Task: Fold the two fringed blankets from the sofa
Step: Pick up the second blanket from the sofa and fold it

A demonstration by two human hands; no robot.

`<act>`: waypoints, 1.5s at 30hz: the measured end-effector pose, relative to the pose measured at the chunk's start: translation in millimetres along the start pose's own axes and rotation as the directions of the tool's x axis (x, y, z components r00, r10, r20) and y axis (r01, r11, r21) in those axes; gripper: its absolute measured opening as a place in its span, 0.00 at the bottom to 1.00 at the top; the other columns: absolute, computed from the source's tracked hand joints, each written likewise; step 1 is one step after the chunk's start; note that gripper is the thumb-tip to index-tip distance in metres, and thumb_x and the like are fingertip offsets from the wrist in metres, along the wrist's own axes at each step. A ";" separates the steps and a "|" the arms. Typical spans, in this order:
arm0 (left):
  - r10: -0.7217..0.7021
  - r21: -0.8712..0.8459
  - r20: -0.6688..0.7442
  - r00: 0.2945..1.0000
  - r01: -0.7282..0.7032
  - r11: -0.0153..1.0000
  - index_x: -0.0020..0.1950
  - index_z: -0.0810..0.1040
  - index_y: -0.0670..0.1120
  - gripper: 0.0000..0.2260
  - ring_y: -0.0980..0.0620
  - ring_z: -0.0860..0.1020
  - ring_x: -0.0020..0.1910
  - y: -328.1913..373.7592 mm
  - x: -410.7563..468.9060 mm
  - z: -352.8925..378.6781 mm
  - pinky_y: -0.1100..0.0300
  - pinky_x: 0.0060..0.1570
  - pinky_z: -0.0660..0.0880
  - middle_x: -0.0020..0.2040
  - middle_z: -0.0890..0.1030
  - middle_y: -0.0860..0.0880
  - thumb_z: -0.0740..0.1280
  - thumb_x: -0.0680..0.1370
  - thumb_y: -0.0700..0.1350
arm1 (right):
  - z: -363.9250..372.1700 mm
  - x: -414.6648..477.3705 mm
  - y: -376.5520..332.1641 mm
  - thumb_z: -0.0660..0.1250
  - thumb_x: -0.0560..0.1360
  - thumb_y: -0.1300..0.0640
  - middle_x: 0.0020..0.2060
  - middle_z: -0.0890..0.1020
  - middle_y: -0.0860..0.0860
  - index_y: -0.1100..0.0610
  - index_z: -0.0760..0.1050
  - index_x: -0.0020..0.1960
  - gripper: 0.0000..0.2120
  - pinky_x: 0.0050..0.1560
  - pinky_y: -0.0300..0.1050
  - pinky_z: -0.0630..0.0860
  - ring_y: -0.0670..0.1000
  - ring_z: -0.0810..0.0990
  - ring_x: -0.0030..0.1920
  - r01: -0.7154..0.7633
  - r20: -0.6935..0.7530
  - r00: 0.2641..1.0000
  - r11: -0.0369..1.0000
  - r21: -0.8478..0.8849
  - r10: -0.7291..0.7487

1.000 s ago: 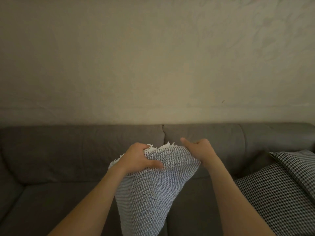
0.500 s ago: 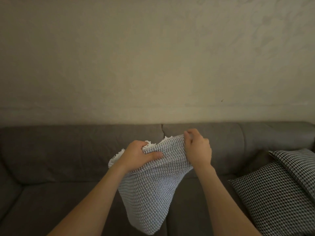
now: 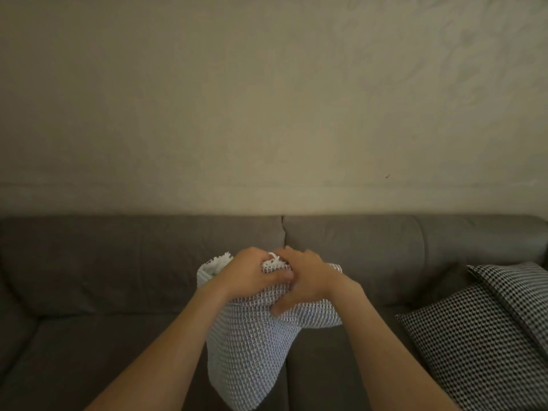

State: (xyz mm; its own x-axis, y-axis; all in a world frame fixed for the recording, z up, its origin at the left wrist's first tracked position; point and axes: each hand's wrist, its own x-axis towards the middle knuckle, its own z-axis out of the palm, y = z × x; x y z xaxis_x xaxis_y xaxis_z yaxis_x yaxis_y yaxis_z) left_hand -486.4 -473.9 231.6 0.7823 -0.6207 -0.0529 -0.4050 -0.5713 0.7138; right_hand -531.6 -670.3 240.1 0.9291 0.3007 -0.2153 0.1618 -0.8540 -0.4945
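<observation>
A pale waffle-weave blanket (image 3: 252, 351) with a white fringe hangs in the air in front of the grey sofa (image 3: 118, 262). My left hand (image 3: 252, 274) grips its upper edge, thumb across the front, with fringe sticking out above and to the left. My right hand (image 3: 308, 280) grips the blanket right beside it, fingers over the top and thumb pressed into the front. The two hands touch. The blanket's lower part narrows to a hanging point. I see only one blanket.
Two black-and-white houndstooth cushions (image 3: 486, 336) lean at the sofa's right end. The seat to the left (image 3: 74, 351) is bare grey fabric. A plain beige wall (image 3: 267, 99) rises behind the backrest.
My right hand has moved left along the top edge until it meets my left hand. The blanket is now bunched narrower, and both hands sit slightly lower.
</observation>
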 end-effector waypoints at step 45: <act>-0.139 0.610 0.134 0.981 0.029 0.792 0.42 0.79 0.54 0.25 0.54 0.81 0.44 -26.9 -18.9 -20.1 0.54 0.46 0.78 0.42 0.82 0.58 0.81 0.60 0.70 | 2.6 -14.5 21.7 0.80 0.70 0.40 0.42 0.82 0.42 0.47 0.83 0.43 0.12 0.50 0.45 0.77 0.48 0.83 0.45 -0.233 0.327 0.910 0.966 -0.111 0.257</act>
State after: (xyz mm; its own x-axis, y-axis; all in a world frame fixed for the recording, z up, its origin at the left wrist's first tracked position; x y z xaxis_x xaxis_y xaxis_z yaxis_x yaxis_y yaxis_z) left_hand -480.8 -435.9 227.4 0.7606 -0.6014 -0.2446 -0.5867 -0.7980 0.1378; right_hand -542.4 -692.0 230.3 0.7780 0.1931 -0.5978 -0.0229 -0.9422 -0.3342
